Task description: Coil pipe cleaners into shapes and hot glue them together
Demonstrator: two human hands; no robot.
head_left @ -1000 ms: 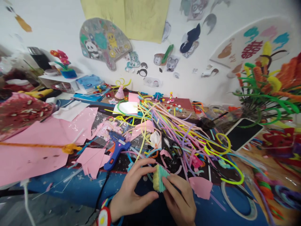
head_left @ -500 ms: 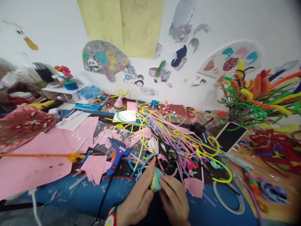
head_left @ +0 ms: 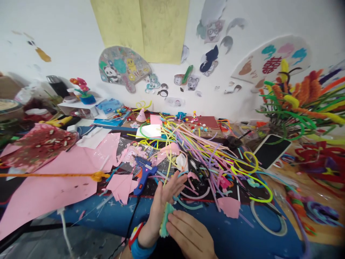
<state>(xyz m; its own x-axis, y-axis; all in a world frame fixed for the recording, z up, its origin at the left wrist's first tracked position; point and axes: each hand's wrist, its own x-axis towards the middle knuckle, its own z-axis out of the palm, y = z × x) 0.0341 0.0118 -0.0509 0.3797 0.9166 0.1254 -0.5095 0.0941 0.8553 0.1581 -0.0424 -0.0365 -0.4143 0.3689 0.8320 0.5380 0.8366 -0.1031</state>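
A small turquoise and pale-yellow fuzzy piece [head_left: 167,220], seemingly made of pipe cleaners, lies between my two hands above the table's front edge. My left hand [head_left: 165,199] is open, palm turned up and fingers stretched toward the table. The piece rests against the heel of its palm. My right hand [head_left: 190,233] lies over the piece's right side, fingers together and pressed on it; its thumb is hidden. Just beyond my left fingertips are a black-handled pair of scissors [head_left: 201,171] and a crumpled white scrap [head_left: 182,162].
A blue hot glue gun [head_left: 144,176] lies left of my hands, its cord hanging over the edge. Loose pipe cleaners [head_left: 194,140] spread across the middle. Pink sheets [head_left: 67,172] cover the left. A phone [head_left: 272,151] and a tape roll [head_left: 269,219] lie right.
My left hand has opened out from around the fuzzy piece, its fingers now spread. The piece and my right hand have shifted slightly left and down. The whole view has moved a little.
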